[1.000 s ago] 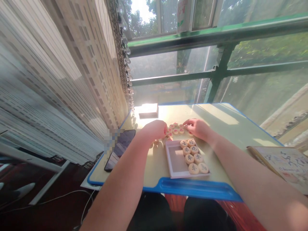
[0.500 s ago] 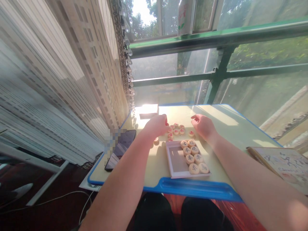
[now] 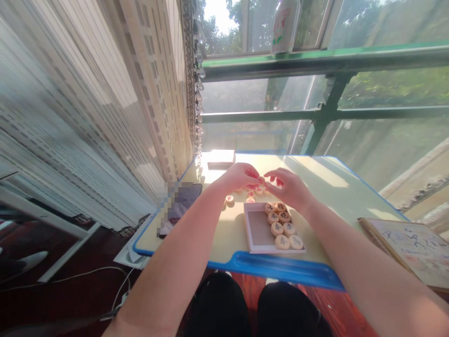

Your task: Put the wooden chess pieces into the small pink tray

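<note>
My left hand [image 3: 242, 176] pinches a round wooden Chinese chess piece [image 3: 261, 179] at its fingertips, over the far middle of the table. Close on its right is my right hand [image 3: 287, 185], thumb and fingers apart and curved toward that piece; no piece shows in its grasp. Beneath the hands lie several red-marked pieces [image 3: 250, 194], partly covered by my fingers. Nearer to me sits a shallow white box [image 3: 248, 229], its right side filled with two columns of black-marked pieces [image 3: 277, 228]. One loose piece [image 3: 229, 199] rests left of the box, beside my left forearm.
A white box-like object [image 3: 220, 159] stands at the table's far left. By my left forearm is a dark phone or tablet [image 3: 187, 196], and a picture-covered board [image 3: 407, 248] lies at the right. The table [image 3: 326, 196] has a raised blue front edge.
My left hand has moved right and now lifts a piece. My right hand has come left, close to it. The view has shifted slightly.
</note>
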